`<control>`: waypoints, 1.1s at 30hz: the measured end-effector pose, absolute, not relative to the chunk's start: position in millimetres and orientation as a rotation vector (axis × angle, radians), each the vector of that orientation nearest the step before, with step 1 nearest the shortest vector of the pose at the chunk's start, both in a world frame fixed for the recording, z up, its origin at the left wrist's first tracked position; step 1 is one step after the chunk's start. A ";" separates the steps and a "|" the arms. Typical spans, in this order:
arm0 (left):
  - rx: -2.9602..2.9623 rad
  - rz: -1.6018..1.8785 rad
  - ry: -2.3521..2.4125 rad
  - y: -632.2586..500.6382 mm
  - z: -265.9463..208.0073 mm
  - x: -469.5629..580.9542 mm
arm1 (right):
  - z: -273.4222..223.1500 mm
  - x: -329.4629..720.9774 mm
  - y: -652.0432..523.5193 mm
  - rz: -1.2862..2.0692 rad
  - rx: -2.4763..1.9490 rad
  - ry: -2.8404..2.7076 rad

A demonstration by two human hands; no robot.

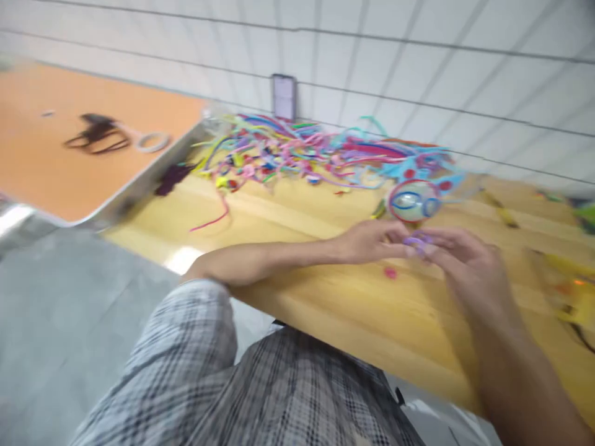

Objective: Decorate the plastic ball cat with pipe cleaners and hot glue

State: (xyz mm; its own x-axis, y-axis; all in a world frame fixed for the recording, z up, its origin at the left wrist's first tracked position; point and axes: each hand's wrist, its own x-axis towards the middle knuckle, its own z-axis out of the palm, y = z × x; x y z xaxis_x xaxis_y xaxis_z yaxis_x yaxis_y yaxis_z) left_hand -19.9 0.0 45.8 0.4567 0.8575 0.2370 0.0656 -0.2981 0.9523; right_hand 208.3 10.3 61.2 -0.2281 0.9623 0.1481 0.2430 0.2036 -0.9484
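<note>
Both hands meet over the right half of the wooden table, the fingertips pinched on one small purple pipe cleaner (418, 242) that looks bent or curled. My left hand (374, 241) grips it from the left, and my right hand (471, 251) holds it from the right. Motion blur hides its exact shape. Just beyond the fingers is a round clear piece (413, 201) with a red rim, blue loops inside and red dots on top. A small pink-red bit (390, 272) lies on the wood below my left hand.
A heap of coloured pipe cleaners (297, 152) runs along the wall, with a phone (284, 97) leaning behind it. At left, an orange-topped table (153, 102) carries a dark cable (100, 133) and a white tape ring (152, 142). A yellow tool (569, 282) lies at right.
</note>
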 end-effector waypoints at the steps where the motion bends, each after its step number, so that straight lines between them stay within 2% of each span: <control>1: 1.810 0.942 0.799 4.0 39.4 -17.0 | 54.4 209.2 12.2 1.026 -1.169 -1.688; 7: 1.996 0.897 0.893 17.9 16.0 -14.5 | 25.0 213.4 17.8 0.909 -1.121 -1.893; 13: 1.263 1.242 0.781 15.2 25.1 -23.9 | 27.1 211.0 12.8 0.553 -1.141 -2.006; 20: 0.683 1.269 0.855 8.9 57.0 -30.1 | 48.5 190.1 -5.9 0.237 -0.992 -2.225; 26: 0.536 1.287 0.923 15.2 75.0 -33.7 | 52.4 199.2 -11.4 0.291 -0.938 -2.270; 33: 0.641 1.327 0.945 21.4 64.4 -38.5 | 50.6 205.0 -5.1 0.268 -0.923 -2.253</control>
State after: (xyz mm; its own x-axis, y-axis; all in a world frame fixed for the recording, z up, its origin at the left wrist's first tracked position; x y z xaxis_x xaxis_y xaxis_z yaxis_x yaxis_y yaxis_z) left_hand -38.5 21.4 64.4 -0.0212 0.9787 -0.2041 -0.5128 0.1646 0.8426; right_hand 205.0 -5.1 50.6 -0.5184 0.6835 0.5139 0.5438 0.7273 -0.4187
